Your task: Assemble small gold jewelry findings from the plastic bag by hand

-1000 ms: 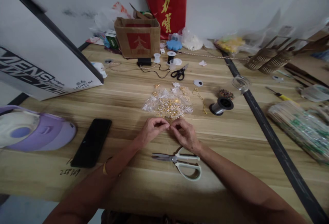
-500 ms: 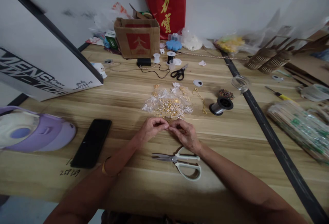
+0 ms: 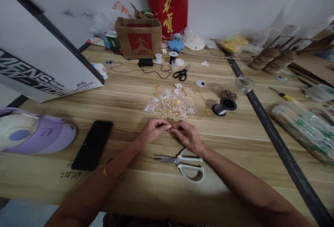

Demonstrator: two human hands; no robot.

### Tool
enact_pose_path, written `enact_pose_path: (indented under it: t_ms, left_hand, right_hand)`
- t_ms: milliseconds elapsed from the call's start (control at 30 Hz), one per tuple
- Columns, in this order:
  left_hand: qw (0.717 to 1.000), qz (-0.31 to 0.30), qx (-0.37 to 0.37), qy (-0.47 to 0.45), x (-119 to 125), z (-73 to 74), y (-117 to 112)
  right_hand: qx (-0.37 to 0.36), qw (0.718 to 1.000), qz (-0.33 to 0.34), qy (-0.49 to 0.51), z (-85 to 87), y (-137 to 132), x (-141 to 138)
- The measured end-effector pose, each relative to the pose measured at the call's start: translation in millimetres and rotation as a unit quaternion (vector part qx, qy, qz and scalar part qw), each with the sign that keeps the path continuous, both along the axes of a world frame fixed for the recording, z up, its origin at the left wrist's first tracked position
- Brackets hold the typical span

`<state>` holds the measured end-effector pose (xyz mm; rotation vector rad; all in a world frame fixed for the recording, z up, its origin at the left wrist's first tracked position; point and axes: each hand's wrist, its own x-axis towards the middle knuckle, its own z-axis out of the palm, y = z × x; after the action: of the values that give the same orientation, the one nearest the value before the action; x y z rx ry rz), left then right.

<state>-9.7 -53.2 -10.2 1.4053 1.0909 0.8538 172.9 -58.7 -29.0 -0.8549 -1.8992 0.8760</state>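
Wooden desk carries all parts; left hand and right hand meet fingertip to fingertip, fingers pinching something too small to identify; glittering pile of gold and silver findings lies just beyond fingers; white-handled scissors lie just behind, within reach.

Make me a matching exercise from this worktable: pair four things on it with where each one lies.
Things:
1. white-handled scissors
2. black phone
3. wire spool
4. black-handled scissors

Places:
A. far side of the table, near the cardboard box
B. just behind the right hand, by the wrist
C. right of the pile of gold and silver findings
D. left of the left hand, by the purple cap

Pairs: 1-B, 2-D, 3-C, 4-A
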Motion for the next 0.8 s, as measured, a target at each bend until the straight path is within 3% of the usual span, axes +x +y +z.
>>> enact_pose_path:
  t_ms: [467, 633, 800]
  left_hand:
    - [0.995, -0.013, 0.08, 0.065, -3, -2.4, -1]
    - [0.994, 0.001, 0.085, 0.069, -7, -0.2, 1]
    - [0.995, -0.009, 0.081, 0.054, -14, 2.5, 5]
  right_hand:
    - [-0.012, 1.0, 0.015, -0.003, -2.9, 1, 0]
    - [0.005, 1.0, 0.013, -0.009, 5.2, 2, 2]
    - [-0.048, 0.996, -0.036, 0.071, 8.3, 4, 2]
